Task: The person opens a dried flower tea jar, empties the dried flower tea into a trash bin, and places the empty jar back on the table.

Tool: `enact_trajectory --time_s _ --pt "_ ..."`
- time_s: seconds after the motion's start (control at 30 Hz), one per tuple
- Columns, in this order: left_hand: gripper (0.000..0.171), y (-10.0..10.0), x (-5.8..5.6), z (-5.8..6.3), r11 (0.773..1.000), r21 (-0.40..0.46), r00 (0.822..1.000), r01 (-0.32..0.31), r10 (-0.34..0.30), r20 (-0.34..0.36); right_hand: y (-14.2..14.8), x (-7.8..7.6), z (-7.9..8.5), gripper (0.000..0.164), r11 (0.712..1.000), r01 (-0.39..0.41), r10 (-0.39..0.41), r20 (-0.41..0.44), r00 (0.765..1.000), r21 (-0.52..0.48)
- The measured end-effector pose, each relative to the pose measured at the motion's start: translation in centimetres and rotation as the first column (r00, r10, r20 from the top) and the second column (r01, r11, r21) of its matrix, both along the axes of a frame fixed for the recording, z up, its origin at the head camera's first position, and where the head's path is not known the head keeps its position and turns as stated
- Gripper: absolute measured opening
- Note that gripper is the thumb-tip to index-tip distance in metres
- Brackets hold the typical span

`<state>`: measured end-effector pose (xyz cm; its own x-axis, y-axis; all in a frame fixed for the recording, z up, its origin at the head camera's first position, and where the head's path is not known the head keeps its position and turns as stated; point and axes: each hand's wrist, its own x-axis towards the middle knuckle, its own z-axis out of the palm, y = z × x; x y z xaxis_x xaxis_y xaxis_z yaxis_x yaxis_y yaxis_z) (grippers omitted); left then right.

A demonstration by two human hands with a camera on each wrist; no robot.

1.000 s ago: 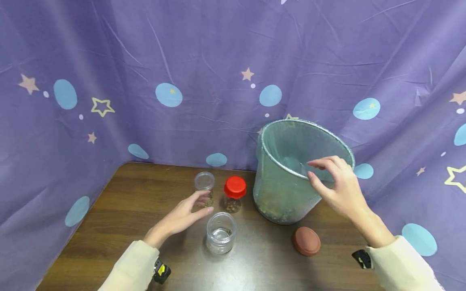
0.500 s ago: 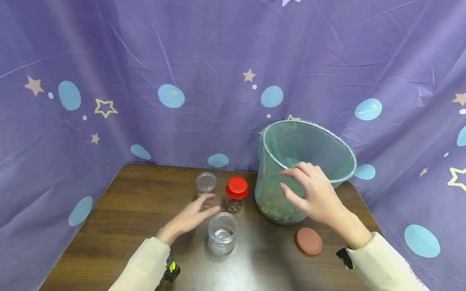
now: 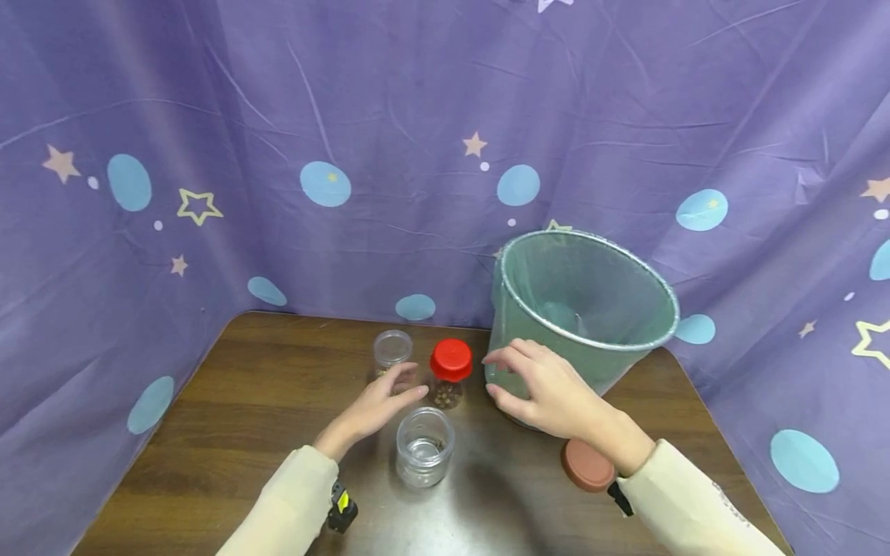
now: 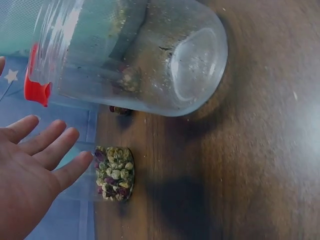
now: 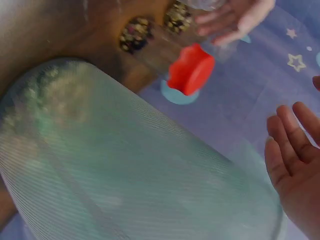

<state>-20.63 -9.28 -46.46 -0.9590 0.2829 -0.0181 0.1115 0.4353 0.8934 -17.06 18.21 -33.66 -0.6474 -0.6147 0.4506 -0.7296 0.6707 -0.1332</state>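
My left hand (image 3: 375,405), fingers spread and slightly bent, hovers just behind a lidless clear jar (image 3: 424,457) and holds nothing. A few dark specks lie in that jar, seen close up in the left wrist view. Behind my left fingers stands a clear-topped jar (image 3: 392,347), filled low with dried flower buds (image 4: 115,172). To its right is a jar with a red lid (image 3: 451,360), also holding dried bits. My right hand (image 3: 545,390) is in the air right of the red lid, fingers apart and bent, nothing in it.
A green mesh bin (image 3: 518,324), with dried plant bits at its bottom (image 5: 55,95), stands behind my right hand. A round brownish-red lid (image 3: 588,465) lies on the wooden table (image 3: 229,417) under my right forearm. A purple patterned curtain (image 3: 417,247) hangs behind.
My right hand has moved left and down, from over the bin's rim to in front of the bin near the red lid. My left hand has shifted slightly right.
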Motion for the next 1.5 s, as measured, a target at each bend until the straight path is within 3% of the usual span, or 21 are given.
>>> enact_trajectory --time_s 0.13,0.27,0.47,0.73,0.97,1.2,1.5 --pt "0.064 0.2 -0.5 0.0 0.999 0.049 1.000 -0.006 0.005 0.013 -0.4 -0.5 -1.3 0.031 0.999 0.045 -0.048 0.161 0.986 0.023" --pt "0.070 0.4 -0.8 -0.1 0.998 0.057 0.998 0.018 -0.021 0.057 -0.5 -0.9 -2.3 0.036 0.997 0.072 -0.080 0.251 0.965 0.041" --pt "0.078 0.9 -1.4 -0.1 0.998 0.033 0.991 0.059 -0.062 0.117 -0.4 -1.3 -3.0 0.044 0.992 0.116 -0.124 0.339 0.933 0.046" --pt "0.092 1.8 -2.2 0.1 0.992 0.085 0.970 0.092 -0.108 0.216 -0.1 -1.9 -4.0 0.048 0.986 0.162 -0.163 0.398 0.903 0.036" --pt "0.097 2.3 -2.8 0.1 0.981 0.144 0.969 0.133 -0.159 0.190 -0.2 -2.1 -4.6 0.048 0.987 0.157 -0.154 0.407 0.900 0.026" --pt "0.105 3.0 -3.5 -0.1 0.981 0.139 0.969 0.133 -0.158 0.190 -0.2 -2.1 -4.8 0.052 0.985 0.164 -0.174 0.450 0.876 0.063" --pt "0.093 3.7 -4.0 -0.4 0.971 0.190 0.982 0.142 -0.162 0.093 -0.1 -2.1 -5.1 0.052 0.986 0.150 -0.168 0.460 0.872 0.077"
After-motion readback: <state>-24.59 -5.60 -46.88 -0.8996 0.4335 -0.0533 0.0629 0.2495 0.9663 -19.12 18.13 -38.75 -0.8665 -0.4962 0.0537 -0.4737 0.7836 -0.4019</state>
